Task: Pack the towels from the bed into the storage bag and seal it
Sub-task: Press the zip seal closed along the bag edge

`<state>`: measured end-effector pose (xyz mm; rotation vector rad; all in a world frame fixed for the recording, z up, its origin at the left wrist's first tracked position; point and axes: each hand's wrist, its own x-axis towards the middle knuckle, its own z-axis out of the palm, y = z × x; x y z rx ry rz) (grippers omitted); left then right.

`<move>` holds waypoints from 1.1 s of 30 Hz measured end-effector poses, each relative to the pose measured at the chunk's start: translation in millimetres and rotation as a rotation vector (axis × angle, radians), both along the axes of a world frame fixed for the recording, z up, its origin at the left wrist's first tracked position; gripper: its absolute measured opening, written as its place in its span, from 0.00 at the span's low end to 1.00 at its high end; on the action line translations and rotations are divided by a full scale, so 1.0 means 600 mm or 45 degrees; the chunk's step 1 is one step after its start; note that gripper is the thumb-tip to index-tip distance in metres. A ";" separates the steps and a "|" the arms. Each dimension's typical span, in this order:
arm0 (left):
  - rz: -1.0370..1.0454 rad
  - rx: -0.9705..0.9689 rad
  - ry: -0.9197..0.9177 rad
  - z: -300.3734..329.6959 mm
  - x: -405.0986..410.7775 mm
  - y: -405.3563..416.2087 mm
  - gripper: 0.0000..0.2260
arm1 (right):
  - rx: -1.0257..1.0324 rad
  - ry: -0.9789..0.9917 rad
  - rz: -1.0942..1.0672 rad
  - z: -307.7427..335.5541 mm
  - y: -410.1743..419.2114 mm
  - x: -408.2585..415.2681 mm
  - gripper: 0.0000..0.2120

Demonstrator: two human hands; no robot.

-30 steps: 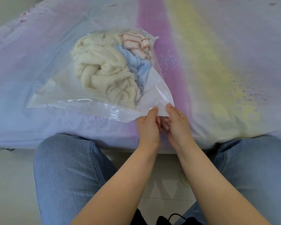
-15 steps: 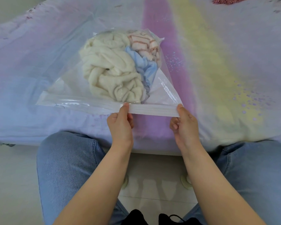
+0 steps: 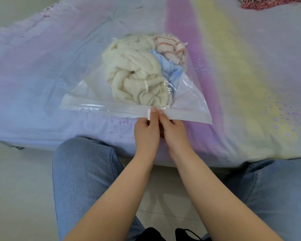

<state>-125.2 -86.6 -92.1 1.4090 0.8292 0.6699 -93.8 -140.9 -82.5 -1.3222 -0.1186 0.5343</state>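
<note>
A clear plastic storage bag (image 3: 195, 100) lies flat on the bed. Inside it sit a cream towel (image 3: 134, 73), a light blue towel (image 3: 170, 70) and a white towel with red stripes (image 3: 170, 47). The bag's zip strip (image 3: 102, 108) runs along its near edge. My left hand (image 3: 146, 131) pinches that strip near its middle, with a small white slider clip (image 3: 148, 114) under the thumb. My right hand (image 3: 174, 131) touches the left one and pinches the same strip just to the right.
The bed (image 3: 42, 75) has a pastel sheet in lilac, pink and yellow bands. A red and white fringed cloth (image 3: 268, 2) lies at the far right corner. My knees in blue jeans (image 3: 83, 171) are against the bed's near edge, over a pale tiled floor.
My hands, apart along the zip strip half a second ago, have come together at its middle. The white clip now shows at my left thumb. The bag lies flatter.
</note>
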 end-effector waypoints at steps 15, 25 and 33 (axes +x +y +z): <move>0.055 -0.443 -0.332 0.016 0.000 0.017 0.25 | 0.185 0.320 -0.043 0.007 -0.059 0.062 0.10; 0.213 -0.242 -0.232 0.016 -0.045 0.049 0.24 | -0.361 -0.010 -0.151 0.000 -0.074 0.059 0.14; 0.148 -0.152 -0.158 0.036 -0.039 -0.001 0.24 | -0.035 -0.080 0.232 0.028 0.024 -0.022 0.19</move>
